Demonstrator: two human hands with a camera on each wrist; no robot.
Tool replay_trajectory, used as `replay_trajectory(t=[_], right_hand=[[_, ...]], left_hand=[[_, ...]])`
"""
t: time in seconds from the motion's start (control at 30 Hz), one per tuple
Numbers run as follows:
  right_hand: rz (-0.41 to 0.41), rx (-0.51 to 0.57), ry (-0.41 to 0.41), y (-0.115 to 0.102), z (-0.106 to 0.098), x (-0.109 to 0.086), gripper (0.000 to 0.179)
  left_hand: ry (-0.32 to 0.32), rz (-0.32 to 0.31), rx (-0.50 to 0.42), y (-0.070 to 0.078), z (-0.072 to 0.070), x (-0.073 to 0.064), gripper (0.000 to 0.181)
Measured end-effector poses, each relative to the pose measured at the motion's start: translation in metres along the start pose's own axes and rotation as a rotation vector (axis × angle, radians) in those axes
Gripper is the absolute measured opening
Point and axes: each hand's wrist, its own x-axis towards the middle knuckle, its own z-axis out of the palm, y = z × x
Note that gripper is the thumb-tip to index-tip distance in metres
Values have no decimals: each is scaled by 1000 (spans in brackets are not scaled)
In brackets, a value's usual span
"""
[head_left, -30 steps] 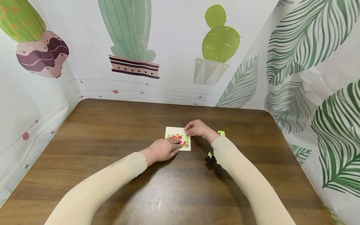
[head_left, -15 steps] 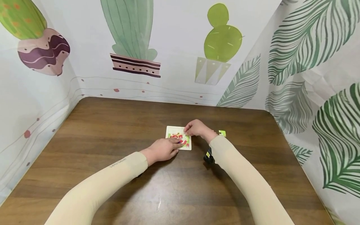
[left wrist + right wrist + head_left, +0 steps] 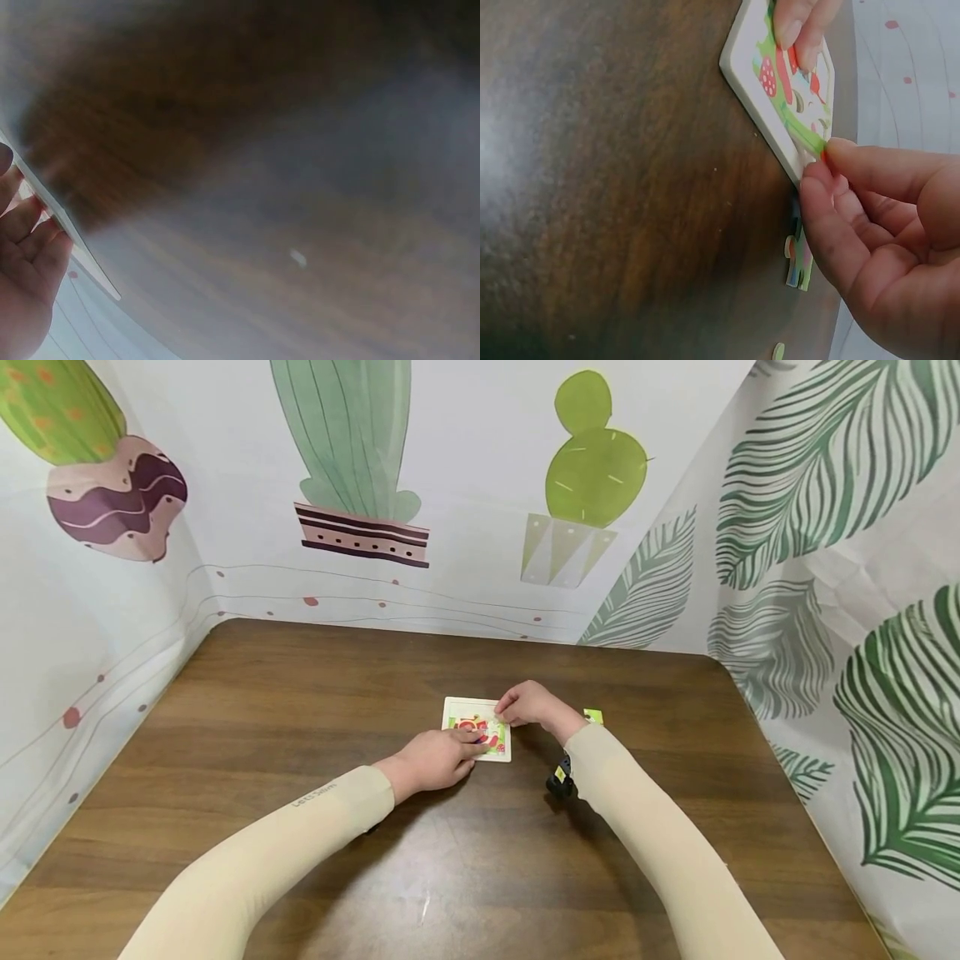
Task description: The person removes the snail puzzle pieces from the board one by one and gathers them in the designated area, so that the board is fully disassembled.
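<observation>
Loose puzzle piece (image 3: 803,268) shows from right wrist, not left.

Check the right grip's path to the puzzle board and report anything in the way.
Nothing visible stands between them: the right grip is at the far right corner of the puzzle board. The left grip rests over its near left part, clear of that corner. A loose piece lies farther right, off the board.

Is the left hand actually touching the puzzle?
Touching. The right wrist view shows it: fingertips of the left hand rest on the puzzle's printed picture, no gap visible.
</observation>
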Motion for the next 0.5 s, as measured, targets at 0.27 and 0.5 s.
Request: replay_trajectory(t=[0.27, 0.5], right_hand=[[28, 159, -7, 9, 0, -2, 23], [51, 212, 24, 11, 4, -6, 24]], left_hand=[[-18, -12, -23, 0, -1, 2, 38], [-32, -11, -15, 0, -2, 2, 38]])
